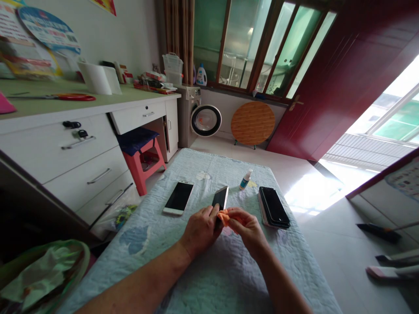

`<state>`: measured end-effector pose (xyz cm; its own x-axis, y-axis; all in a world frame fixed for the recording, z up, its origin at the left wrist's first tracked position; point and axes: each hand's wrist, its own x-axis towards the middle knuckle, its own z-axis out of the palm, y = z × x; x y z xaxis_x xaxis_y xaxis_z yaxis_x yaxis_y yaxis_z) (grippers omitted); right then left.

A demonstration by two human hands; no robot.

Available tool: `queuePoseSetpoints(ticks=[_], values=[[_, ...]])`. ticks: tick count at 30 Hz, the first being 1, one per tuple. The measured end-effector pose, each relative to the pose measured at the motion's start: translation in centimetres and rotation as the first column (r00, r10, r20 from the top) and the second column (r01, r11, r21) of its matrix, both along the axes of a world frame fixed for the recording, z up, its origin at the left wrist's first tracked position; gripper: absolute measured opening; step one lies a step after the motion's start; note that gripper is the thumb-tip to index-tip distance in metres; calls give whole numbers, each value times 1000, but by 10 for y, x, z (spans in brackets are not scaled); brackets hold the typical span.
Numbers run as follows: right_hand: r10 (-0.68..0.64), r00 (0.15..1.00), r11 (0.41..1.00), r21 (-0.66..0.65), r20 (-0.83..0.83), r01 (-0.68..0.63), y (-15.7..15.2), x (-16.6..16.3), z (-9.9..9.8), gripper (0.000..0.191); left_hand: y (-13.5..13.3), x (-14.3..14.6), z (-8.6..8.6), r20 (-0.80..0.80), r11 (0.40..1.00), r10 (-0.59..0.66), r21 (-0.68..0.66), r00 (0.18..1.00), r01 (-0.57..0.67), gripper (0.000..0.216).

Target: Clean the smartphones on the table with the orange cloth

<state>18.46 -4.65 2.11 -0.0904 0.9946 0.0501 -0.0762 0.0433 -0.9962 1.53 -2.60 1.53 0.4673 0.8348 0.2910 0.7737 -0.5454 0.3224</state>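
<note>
My left hand (200,229) grips the near end of a dark phone (220,197), holding it tilted above the quilted table cover (183,270). My right hand (247,229) is closed on a small orange cloth (224,216) pressed against the phone's lower end. A white-framed phone (178,198) lies flat to the left. A stack of dark phones (274,207) lies to the right. A small spray bottle (245,179) stands upright just beyond the held phone.
White desk with drawers (81,144) along the left wall, a red stool (144,159) under it. A washing machine (196,115) and a round wooden tabletop (252,123) stand by the far wall. A green plastic bag (42,270) sits at lower left. Tiled floor to the right.
</note>
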Motion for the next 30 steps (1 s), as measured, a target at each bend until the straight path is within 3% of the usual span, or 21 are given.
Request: queuePoseSetpoints(ticks=[5, 9, 12, 16, 21, 26, 30], values=[[-90, 939, 945, 326, 332, -24, -5, -9, 3, 10, -1, -1, -2, 1, 1000, -8, 3, 1000, 8, 44], [-248, 858, 896, 444, 450, 26, -2, -8, 4, 15, -3, 0, -4, -8, 1000, -18, 20, 1000, 18, 41], [-344, 825, 880, 461, 448, 116, 5, -2, -2, 15, -6, 2, 0, 41, 998, -62, -13, 997, 62, 38], [-403, 790, 878, 439, 463, 190, 15, 9, -13, 14, -10, 4, 9, 234, 986, -89, -120, 968, 120, 31], [-417, 774, 886, 403, 477, 230, 19, 14, -21, 14, -3, 0, 10, 458, 975, 50, -215, 887, 56, 33], [-411, 733, 896, 389, 542, 214, 19, 12, -21, 15, 8, -6, 2, 502, 935, 192, -356, 843, -1, 42], [-395, 710, 903, 389, 583, 184, 19, 13, -23, 14, 12, -8, -1, 433, 915, 236, -402, 870, -48, 54]])
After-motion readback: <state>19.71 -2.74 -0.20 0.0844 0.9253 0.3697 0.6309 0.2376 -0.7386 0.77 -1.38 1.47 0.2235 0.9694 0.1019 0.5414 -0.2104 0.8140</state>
